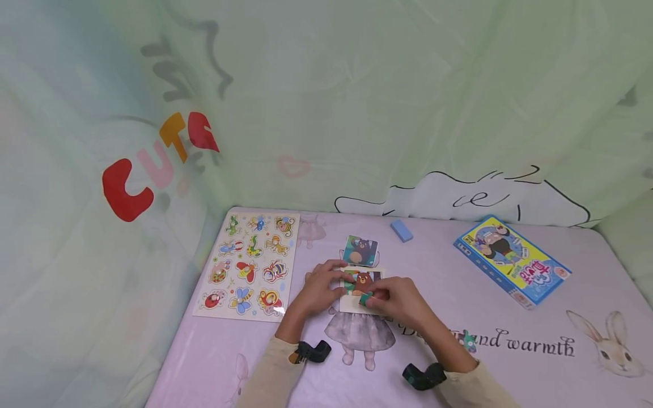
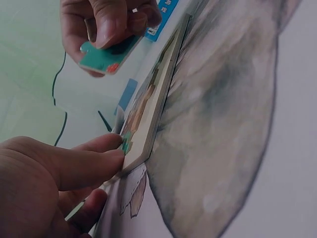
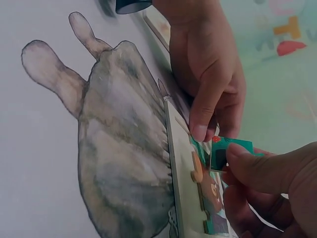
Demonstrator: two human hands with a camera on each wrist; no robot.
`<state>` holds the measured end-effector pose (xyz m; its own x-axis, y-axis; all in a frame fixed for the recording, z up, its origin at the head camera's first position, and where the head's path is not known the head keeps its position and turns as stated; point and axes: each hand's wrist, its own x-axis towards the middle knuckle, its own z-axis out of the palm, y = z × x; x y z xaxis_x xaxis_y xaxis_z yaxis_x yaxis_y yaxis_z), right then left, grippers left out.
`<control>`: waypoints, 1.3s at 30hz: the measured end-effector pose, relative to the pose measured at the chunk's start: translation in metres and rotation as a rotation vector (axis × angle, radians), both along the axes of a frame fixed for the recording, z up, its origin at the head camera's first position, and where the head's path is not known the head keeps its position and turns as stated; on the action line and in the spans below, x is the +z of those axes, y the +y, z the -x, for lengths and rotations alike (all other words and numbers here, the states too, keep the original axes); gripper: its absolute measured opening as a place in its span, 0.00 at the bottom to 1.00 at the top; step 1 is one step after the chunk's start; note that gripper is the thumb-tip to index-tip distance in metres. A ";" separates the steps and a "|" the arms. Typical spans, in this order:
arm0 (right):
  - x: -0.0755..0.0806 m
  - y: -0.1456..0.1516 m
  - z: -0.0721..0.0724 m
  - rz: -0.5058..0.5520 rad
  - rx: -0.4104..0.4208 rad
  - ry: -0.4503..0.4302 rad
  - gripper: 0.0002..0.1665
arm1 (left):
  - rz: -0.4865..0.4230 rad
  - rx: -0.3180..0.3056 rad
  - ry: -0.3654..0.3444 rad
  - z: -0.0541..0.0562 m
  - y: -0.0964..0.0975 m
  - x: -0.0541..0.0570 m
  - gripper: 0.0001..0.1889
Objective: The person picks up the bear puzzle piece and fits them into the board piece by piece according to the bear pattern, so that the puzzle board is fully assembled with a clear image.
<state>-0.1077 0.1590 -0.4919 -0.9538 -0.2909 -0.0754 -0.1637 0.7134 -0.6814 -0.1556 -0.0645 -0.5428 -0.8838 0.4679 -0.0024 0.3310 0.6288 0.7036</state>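
Right hand (image 1: 400, 300) pinches a green puzzle piece (image 1: 365, 298) over near half of puzzle tray (image 1: 352, 306), lifted clear of it. Printed face shows; a tab points toward tray's far side, red mark at near-left corner. Fingers cover part; long axis uncertain. Left hand (image 1: 318, 289), fingers fairly straight, touches tray's left part. Bear card (image 1: 360, 251) just beyond tray; insect board (image 1: 245, 263) to its left.

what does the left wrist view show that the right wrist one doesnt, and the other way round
Only the left wrist view: the blue block and part of the blue box.

Only the right wrist view: a black wrist device and an orange letter.

Both: the left hand touching the puzzle tray, and the right hand pinching a green puzzle piece.
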 end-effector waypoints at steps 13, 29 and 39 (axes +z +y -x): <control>-0.007 -0.019 0.012 0.049 0.006 0.016 0.08 | -0.004 -0.001 0.003 0.000 -0.001 0.000 0.12; -0.013 -0.025 0.018 -0.032 0.003 -0.011 0.06 | -0.024 0.007 -0.004 0.000 0.000 0.002 0.13; -0.013 -0.029 0.017 -0.033 -0.060 -0.041 0.06 | -0.021 0.007 -0.010 0.000 -0.001 0.002 0.14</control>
